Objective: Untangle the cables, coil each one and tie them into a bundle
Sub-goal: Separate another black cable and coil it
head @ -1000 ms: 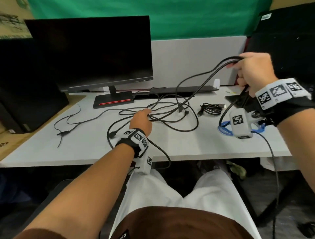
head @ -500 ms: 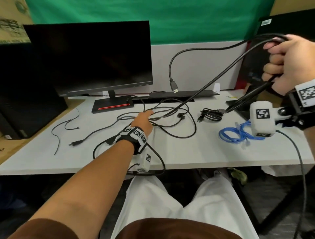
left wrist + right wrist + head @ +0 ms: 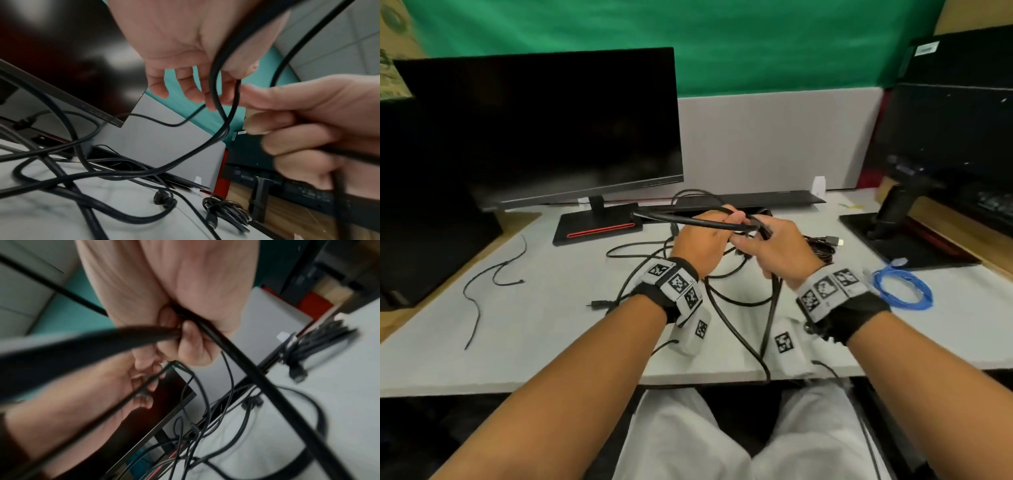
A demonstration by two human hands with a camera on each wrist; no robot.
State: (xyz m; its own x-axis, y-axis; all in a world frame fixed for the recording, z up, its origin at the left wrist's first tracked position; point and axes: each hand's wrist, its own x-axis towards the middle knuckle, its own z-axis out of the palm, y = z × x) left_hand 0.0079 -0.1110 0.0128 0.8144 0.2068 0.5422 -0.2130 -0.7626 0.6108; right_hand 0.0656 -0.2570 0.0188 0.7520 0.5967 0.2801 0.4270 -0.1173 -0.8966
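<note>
Green backdrop over a grey partition, white desk (image 3: 524, 342) in front. Biggest item: black monitor (image 3: 534, 126) at back left on a stand w/ a red strip. Second dark monitor stand at far right. Low black bar-shaped device (image 3: 774, 198) along the back edge.

Centre of desk: loose tangle of black cables (image 3: 654, 253), looping toward the near edge, one strand hanging over it. Both hands are raised just above that tangle, close together.

Left hand (image 3: 702, 243) w/ fingers curled round a thick black cable (image 3: 705, 222); in the left wrist view the cable runs past the palm (image 3: 185, 32) and loops down between the fingertips. Right hand (image 3: 774, 250) is fisted tight on the same cable; right wrist view shows it (image 3: 185, 296) clamped w/ strands leaving the fist both ways. Cable bridges the two hands, then drops to the desk.

Right of the hands: a coiled black cable bundle (image 3: 822, 248), connector end pointing right. Further right, near the front, a coiled blue cable (image 3: 904, 291), well apart from the tangle. Far left: a thin black wire (image 3: 479, 294) lying alone. Small white tag (image 3: 819, 185) stands by the partition.
</note>
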